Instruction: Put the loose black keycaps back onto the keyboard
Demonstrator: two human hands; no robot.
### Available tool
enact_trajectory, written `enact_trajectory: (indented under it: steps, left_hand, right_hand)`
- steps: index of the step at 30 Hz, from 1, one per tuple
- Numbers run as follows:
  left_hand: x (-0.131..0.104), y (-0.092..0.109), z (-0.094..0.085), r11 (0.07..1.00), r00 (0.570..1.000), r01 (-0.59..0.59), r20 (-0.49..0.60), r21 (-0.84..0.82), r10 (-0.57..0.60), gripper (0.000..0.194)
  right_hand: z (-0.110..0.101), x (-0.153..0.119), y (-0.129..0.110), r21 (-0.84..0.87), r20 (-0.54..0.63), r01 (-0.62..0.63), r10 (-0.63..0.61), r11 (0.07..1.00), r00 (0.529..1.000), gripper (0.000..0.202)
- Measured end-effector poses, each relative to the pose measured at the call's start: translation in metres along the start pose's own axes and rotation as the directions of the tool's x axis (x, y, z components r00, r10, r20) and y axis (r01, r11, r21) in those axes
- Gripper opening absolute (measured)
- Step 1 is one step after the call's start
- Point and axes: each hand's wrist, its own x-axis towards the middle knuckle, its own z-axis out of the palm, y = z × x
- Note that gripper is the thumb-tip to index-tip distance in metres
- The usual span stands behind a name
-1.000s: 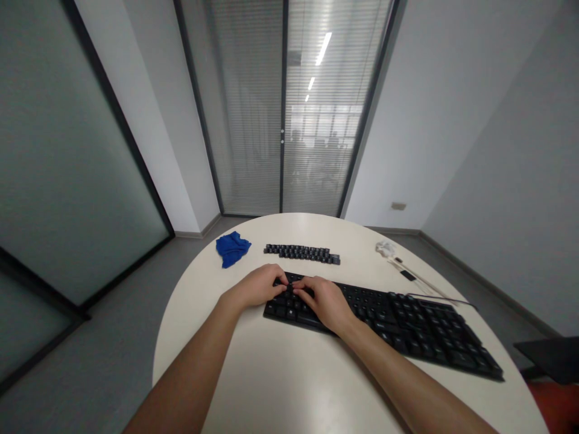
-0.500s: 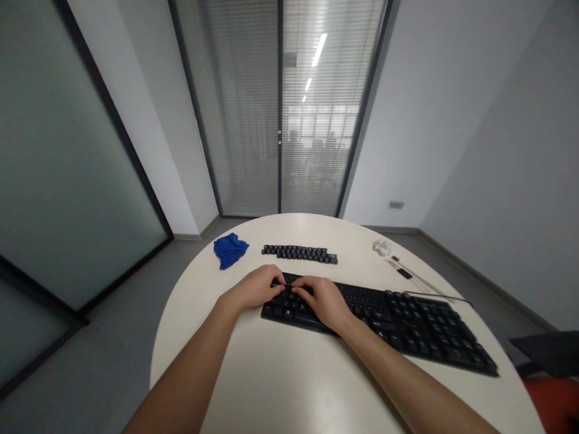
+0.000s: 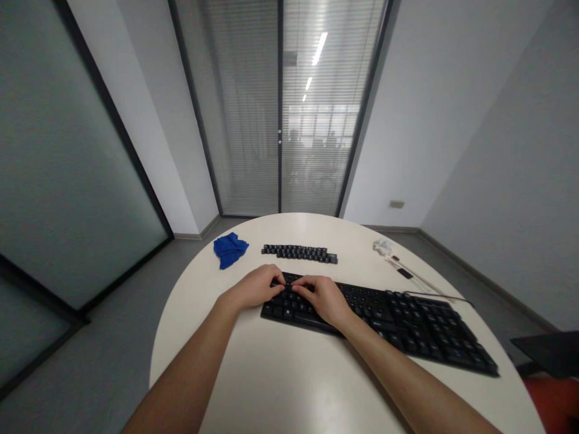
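Observation:
A black keyboard point(image 3: 407, 322) lies at a slant across the round white table point(image 3: 271, 380). My left hand point(image 3: 260, 284) rests over its far left part, thumb and index fingertips drawn close together at the keys. From the right, my right hand point(image 3: 323, 298) meets it there in a similar pinch, with only a small gap between the two hands. What the fingertips hold is too small to make out. Beyond the hands, loose black keycaps point(image 3: 298, 252) stand in two rows.
A crumpled blue cloth point(image 3: 230, 249) lies at the far left of the table. Toward the right edge are a crumpled whitish piece point(image 3: 382, 247), thin pale sticks point(image 3: 418, 280) and a small black piece point(image 3: 404, 273). The keyboard's cable point(image 3: 446, 296) runs behind it.

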Motion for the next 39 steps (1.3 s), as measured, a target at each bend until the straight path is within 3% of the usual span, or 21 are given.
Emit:
enact_trajectory:
  steps: [8,12,19,30,39]
  left_hand:
    - [0.000,-0.001,0.000,1.000,1.000,-0.002,0.002,0.001,0.002,0.013]
    - [0.001,0.000,0.001,1.000,0.999,0.011,-0.031,0.002,-0.011,0.015]
    - [0.008,-0.012,0.015,0.999,0.949,0.023,-0.316,0.049,-0.006,0.032]
    - [0.022,-0.043,0.031,0.996,0.968,0.058,-0.240,-0.072,-0.074,0.052]
    - [0.021,-0.040,0.031,0.986,0.979,0.155,-0.124,-0.052,-0.161,0.056]
  right_hand:
    - [0.001,-0.006,-0.006,-0.248,0.025,0.154,-0.153,0.957,0.988,0.023]
    - [-0.004,-0.011,-0.014,-0.327,0.094,0.237,-0.218,0.915,0.971,0.028]
    - [-0.010,-0.018,-0.030,-0.401,0.177,0.283,-0.229,0.871,0.957,0.038]
    - [-0.015,-0.022,-0.035,-0.402,0.221,0.287,-0.212,0.870,0.952,0.045]
    - [-0.009,-0.025,-0.032,-0.470,0.235,0.334,-0.249,0.817,0.939,0.051]
